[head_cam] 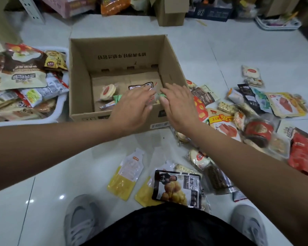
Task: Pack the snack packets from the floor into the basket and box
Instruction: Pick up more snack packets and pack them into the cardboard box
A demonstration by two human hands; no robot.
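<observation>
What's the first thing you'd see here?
The left hand and right hand reach together over the open cardboard box in the middle of the floor. A bright jumble of snack packets sprawls on the tiles to the right, and a white basket at left is heaped with more.

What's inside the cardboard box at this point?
The cardboard box holds a round pastry packet, a dark-labelled flat packet and a green packet. The left hand and right hand cover its near-right part; whatever lies beneath them is hidden.
</observation>
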